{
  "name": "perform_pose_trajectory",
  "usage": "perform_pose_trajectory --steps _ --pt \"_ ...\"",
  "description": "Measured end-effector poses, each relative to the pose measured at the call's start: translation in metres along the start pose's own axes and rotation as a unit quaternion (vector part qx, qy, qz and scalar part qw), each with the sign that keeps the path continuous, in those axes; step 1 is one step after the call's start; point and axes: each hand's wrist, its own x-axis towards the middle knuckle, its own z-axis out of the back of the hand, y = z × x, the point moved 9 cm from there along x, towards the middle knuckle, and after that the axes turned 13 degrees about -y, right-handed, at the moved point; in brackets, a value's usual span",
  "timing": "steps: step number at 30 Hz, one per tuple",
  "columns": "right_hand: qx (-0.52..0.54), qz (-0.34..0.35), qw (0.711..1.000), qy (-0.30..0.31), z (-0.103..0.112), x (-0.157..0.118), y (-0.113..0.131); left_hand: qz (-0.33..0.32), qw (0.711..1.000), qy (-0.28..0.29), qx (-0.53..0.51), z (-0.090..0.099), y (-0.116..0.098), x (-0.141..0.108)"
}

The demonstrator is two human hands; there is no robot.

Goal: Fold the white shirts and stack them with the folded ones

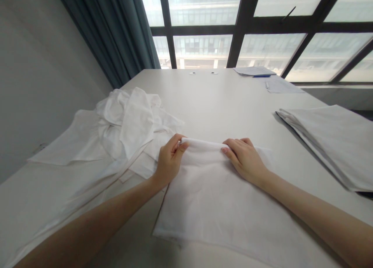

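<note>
A piece of white cloth [215, 206] hangs down toward me from both hands, its lower part spread over the near side of the table. My left hand [171, 157] pinches its upper left corner between thumb and fingers. Farther along the same top edge, my right hand [243, 157] grips the fabric with the thumb in front and the fingers behind. Between the two hands the edge looks rolled or folded over. The right corner of the cloth lies partly behind my right hand.
A crumpled heap of white cloth [128, 120] lies on the white table [210, 101] to the left. Folded white fabric [335, 136] rests on a dark-edged item at right. Papers [253, 70] and a blue pen [261, 76] lie at the far edge, before the window.
</note>
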Motion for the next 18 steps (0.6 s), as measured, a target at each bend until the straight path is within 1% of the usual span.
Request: perform_pose_trajectory --steps 2,5,9,13,18 --pt "-0.001 -0.012 1.000 -0.001 0.001 0.001 -0.004 0.013 1.000 0.002 -0.004 0.000 0.003 0.001" --pt "0.006 -0.011 1.000 -0.022 0.004 0.001 -0.004 0.022 1.000 0.008 -0.007 -0.001 0.004 0.001" --pt "0.005 0.035 0.998 -0.055 0.010 -0.001 0.004 0.040 0.998 0.024 -0.040 -0.004 0.003 0.002" --pt "0.000 0.081 0.993 -0.087 0.017 -0.003 0.014 0.040 0.997 0.035 -0.057 -0.005 0.003 0.002" --pt "-0.011 0.097 0.990 -0.098 0.019 -0.003 0.017 0.060 0.997 0.026 -0.032 -0.003 0.009 0.003"
